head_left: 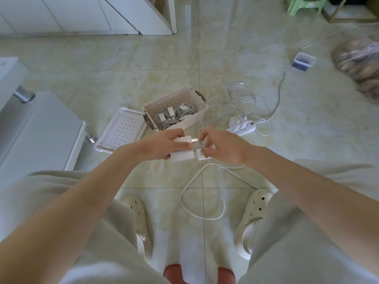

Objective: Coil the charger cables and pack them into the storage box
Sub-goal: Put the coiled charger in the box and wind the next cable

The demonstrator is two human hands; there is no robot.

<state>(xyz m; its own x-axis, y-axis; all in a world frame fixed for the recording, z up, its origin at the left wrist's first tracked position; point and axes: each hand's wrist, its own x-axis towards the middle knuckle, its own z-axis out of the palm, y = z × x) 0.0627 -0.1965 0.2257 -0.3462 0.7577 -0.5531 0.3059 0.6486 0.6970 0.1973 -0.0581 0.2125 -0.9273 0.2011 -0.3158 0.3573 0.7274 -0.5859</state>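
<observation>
My left hand grips a white charger brick in front of me, above the floor. My right hand pinches the cable end right at the brick's metal prongs. That charger's white cable hangs down and loops on the tiles between my feet. Just beyond my hands stands the open pale pink storage box, holding several coiled chargers. Its perforated lid lies flat to the left of it.
A white power strip with chargers plugged in and loose white cables lies right of the box. A small lidded container and a plastic bag sit far right. White cabinets stand at the left and top.
</observation>
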